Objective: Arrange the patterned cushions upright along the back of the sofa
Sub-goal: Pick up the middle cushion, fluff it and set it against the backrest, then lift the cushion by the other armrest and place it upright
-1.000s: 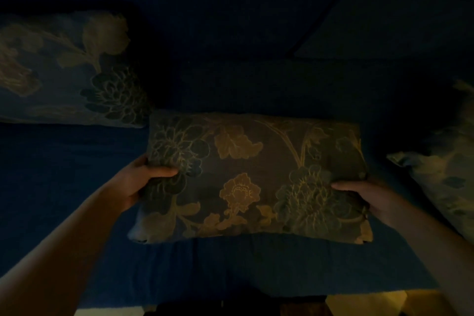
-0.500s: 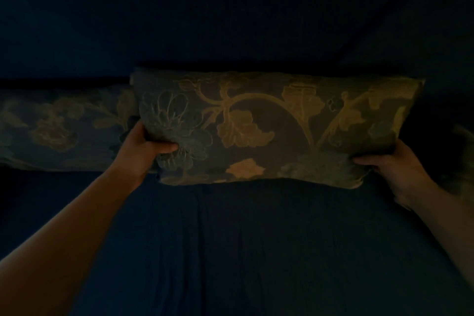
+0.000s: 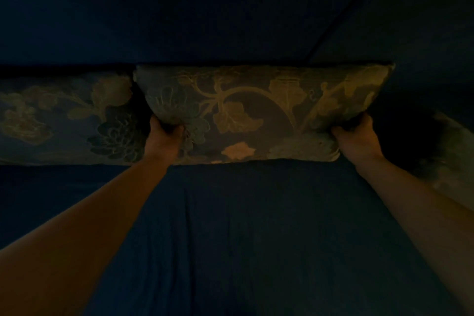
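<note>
Against the dark blue sofa (image 3: 256, 238) back, a floral patterned cushion (image 3: 256, 110) is held upright, its lower edge on the seat. It is clamped at its lower left by the left hand (image 3: 164, 136) and at its lower right by the right hand (image 3: 356, 136). Just beside it stands a second cushion (image 3: 66, 118); a third cushion (image 3: 451, 151) lies dimly at right.
</note>
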